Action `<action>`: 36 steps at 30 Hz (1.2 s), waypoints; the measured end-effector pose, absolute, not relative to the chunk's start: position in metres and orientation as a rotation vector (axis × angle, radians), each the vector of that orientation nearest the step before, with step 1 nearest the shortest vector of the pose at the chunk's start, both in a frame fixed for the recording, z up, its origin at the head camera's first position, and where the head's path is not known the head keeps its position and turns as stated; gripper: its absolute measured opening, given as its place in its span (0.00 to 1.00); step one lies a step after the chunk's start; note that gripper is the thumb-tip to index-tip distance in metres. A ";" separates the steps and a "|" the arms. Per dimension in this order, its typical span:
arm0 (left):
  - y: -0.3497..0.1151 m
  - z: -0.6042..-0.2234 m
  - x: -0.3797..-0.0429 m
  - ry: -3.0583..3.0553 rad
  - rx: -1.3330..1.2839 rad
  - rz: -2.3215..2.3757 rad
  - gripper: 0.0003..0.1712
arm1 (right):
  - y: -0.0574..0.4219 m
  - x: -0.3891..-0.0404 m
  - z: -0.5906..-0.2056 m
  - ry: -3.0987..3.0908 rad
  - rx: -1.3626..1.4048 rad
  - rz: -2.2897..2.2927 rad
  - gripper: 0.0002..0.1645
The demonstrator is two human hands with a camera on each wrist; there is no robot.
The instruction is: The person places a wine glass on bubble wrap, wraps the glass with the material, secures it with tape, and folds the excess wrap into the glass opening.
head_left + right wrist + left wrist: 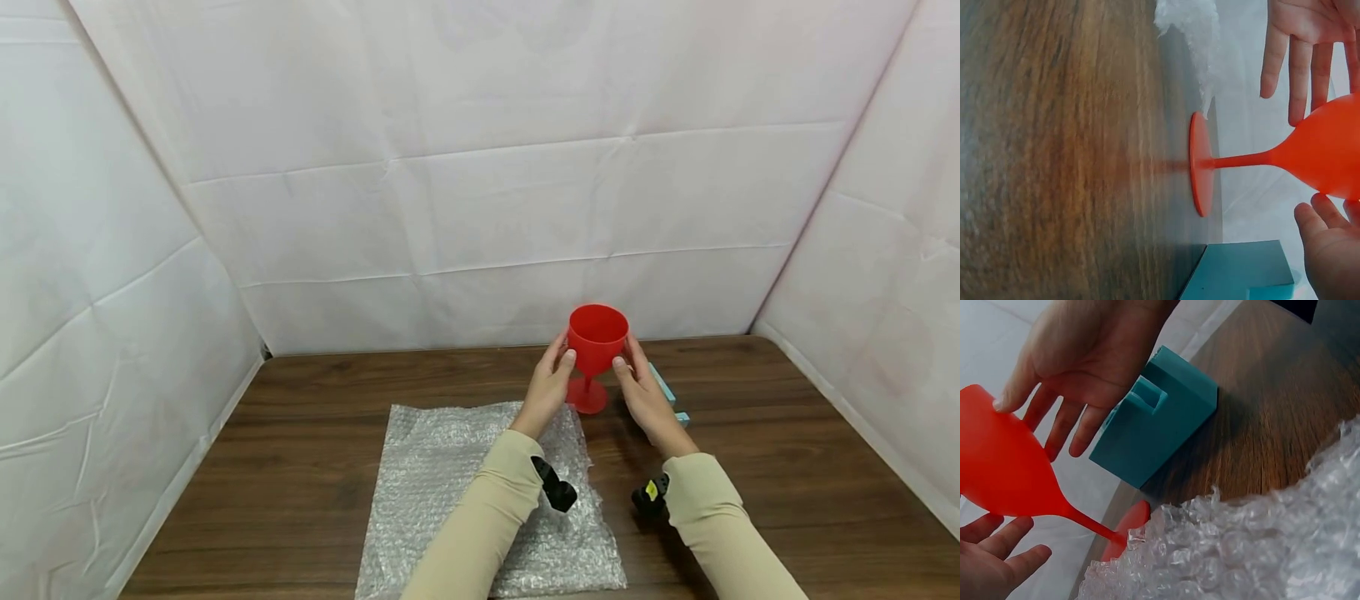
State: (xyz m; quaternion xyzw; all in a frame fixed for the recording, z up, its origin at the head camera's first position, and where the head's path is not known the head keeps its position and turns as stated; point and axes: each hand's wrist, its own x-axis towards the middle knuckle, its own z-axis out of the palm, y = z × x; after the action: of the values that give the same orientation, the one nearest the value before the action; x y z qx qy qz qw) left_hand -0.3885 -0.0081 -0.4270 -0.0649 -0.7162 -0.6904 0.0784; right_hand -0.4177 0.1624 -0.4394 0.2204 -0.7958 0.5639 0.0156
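Observation:
A red plastic goblet (597,342) stands upright near the back edge of the table, its foot (1200,165) beside the bubble wrap's corner. On its left side, my left hand (549,387) reaches along the bowl, thumb in front and fingers extended. My right hand (645,396) is at the opposite side, its thumb against the bowl in the left wrist view and its other fingers spread straight. Both hands flank the bowl without curling round it. Below the left forearm lies a sheet of clear bubble wrap (442,467).
A teal box (1160,422) with a notch cut in it sits behind the right hand, mostly hidden in the head view. White cloth walls (480,208) enclose the dark wooden table (300,467) at the back and sides.

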 end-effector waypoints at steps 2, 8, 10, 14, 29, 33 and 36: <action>-0.009 -0.427 -0.388 -2.119 -0.192 -2.060 0.30 | 0.161 -0.416 -0.439 -2.469 0.669 1.745 0.42; -0.011 -0.426 -0.384 -2.006 -0.185 -2.120 0.28 | 0.154 -0.410 -0.434 -2.461 0.647 1.703 0.42; -0.012 -0.425 -0.383 -1.966 -0.193 -2.153 0.29 | 0.152 -0.408 -0.431 -2.461 0.635 1.697 0.42; -0.013 -0.419 -0.379 -1.959 -0.207 -2.140 0.29 | 0.152 -0.401 -0.424 -2.448 0.615 1.684 0.43; -0.016 -0.393 -0.355 -1.880 -0.288 -2.142 0.29 | 0.152 -0.371 -0.393 -2.377 0.663 1.584 0.40; -0.020 -0.386 -0.344 -1.867 -0.329 -2.119 0.28 | 0.150 -0.361 -0.386 -2.375 0.655 1.569 0.40; -0.025 -0.381 -0.335 -1.848 -0.356 -2.101 0.27 | 0.145 -0.352 -0.379 -2.367 0.658 1.565 0.40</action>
State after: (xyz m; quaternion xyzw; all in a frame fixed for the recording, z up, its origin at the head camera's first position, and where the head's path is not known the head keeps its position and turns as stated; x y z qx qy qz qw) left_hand -0.3345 -0.0254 -0.3806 -0.1245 -0.6467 -0.7353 0.1599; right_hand -0.3522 0.1454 -0.3791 0.2244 -0.8073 0.5338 0.1141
